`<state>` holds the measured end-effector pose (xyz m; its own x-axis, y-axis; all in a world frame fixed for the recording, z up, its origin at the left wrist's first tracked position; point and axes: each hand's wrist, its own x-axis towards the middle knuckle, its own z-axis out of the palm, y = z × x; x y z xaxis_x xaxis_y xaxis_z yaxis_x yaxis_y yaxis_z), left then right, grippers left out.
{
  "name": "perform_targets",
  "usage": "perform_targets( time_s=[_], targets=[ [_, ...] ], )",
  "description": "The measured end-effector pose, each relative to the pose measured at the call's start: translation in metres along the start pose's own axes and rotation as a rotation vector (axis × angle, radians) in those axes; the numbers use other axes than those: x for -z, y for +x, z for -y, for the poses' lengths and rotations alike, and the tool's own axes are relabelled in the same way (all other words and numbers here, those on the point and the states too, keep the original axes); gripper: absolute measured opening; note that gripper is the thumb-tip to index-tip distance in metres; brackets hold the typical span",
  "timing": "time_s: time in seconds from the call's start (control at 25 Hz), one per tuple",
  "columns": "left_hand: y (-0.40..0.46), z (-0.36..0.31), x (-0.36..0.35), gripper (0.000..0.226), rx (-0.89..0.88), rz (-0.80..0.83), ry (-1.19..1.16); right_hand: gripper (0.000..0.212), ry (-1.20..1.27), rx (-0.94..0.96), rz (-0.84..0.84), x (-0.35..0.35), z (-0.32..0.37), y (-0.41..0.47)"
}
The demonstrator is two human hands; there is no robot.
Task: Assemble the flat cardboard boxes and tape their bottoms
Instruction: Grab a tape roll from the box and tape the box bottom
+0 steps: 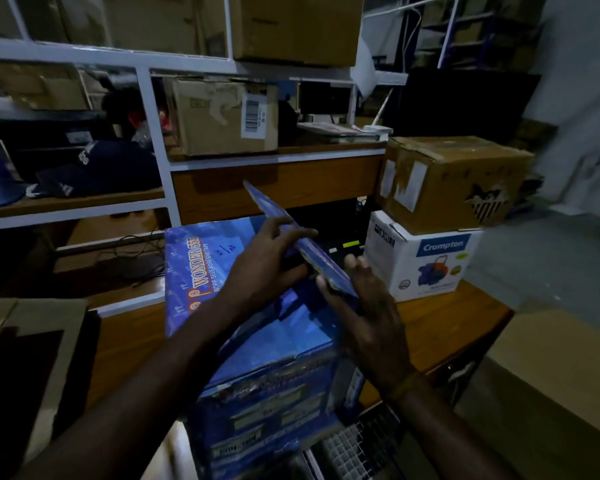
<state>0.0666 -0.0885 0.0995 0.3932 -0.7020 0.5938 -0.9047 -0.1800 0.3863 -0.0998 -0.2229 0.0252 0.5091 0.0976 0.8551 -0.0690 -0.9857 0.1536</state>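
Head view: left hand point(271, 261) grips and flat right hand point(368, 306) presses a raised flap point(291, 233) of the blue printed cardboard box point(257, 341) on the wooden desk point(125, 337), likely mid flap-folding; taping follows.

Dim storeroom, white metal shelving point(146, 109), wooden desk point(440, 320), pale wall point(575, 98) at right.

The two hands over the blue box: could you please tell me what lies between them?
In the head view, a raised blue flap of the blue box stands between them; the left hand grips it and the right hand lies flat against its other side.
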Motion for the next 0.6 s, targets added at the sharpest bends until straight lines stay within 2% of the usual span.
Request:
perform_targets(
  time_s=[0.08, 0.2, 0.28, 0.44, 0.52, 0.6],
  targets=[
    [0.014, -0.013, -0.017, 0.057, 0.087, -0.123, -0.054, 0.079, -0.091, -0.093, 0.042, 0.000, -0.014, -0.002],
    [0.029, -0.028, -0.042, 0.064, 0.100, -0.143, -0.098, 0.076, -0.238, -0.232, 0.100, 0.003, -0.029, -0.012],
    [0.033, -0.036, -0.063, 0.067, 0.010, -0.009, -0.105, 0.081, -0.275, -0.328, 0.170, 0.007, -0.036, -0.016],
    [0.033, -0.044, -0.097, 0.061, -0.122, 0.384, 0.040, 0.082, -0.361, -0.537, 0.298, 0.014, -0.049, -0.020],
    [0.030, -0.041, -0.106, 0.054, -0.146, 0.495, 0.088, 0.074, -0.325, -0.596, 0.344, 0.011, -0.052, -0.029],
    [0.025, -0.039, -0.107, 0.048, -0.167, 0.523, 0.099, 0.068, -0.143, -0.667, 0.395, 0.005, -0.051, -0.039]
  ],
)
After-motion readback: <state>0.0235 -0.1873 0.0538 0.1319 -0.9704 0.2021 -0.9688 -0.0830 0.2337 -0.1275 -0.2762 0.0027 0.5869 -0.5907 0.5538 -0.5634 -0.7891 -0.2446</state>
